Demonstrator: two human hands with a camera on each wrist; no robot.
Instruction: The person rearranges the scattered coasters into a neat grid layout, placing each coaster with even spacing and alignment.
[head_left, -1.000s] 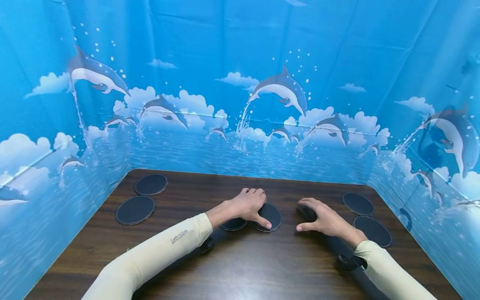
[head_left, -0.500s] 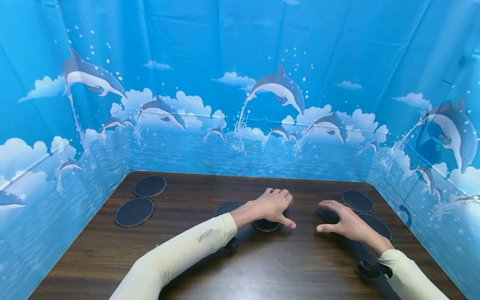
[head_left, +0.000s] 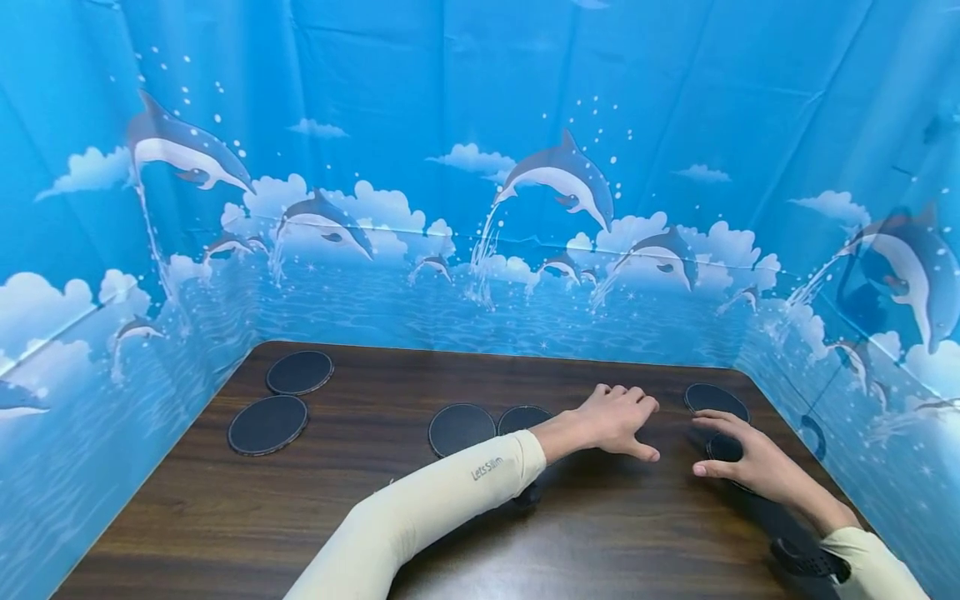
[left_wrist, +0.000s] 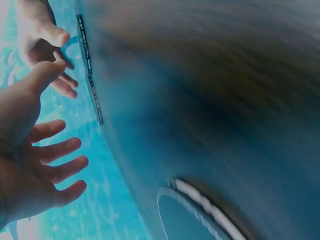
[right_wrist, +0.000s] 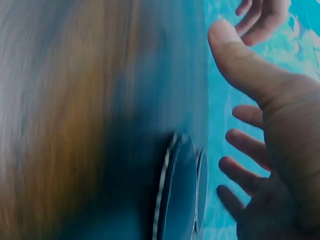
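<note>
My left hand (head_left: 618,419) hovers over the table between the middle and right pairs of flat round black discs, with nothing in it. Its fingers are spread and relaxed in the left wrist view. My right hand (head_left: 761,460) is held above the near right disc (head_left: 724,448) and partly covers it. Loose, slightly bent fingers (right_wrist: 246,145) show nothing gripped. Behind that disc lies the far right disc (head_left: 716,398). Two middle discs lie side by side, the left one (head_left: 461,428) in full view and the right one (head_left: 521,417) partly behind my left forearm.
On the table's left side lie a far disc (head_left: 300,372) and a near disc (head_left: 267,425). The dark wood table (head_left: 300,508) is bordered at the back and sides by a blue dolphin-print curtain (head_left: 420,317).
Both hands have moved to the right, the left one from over the middle discs to past them, the right one to over the right discs. The discs stay in place.
</note>
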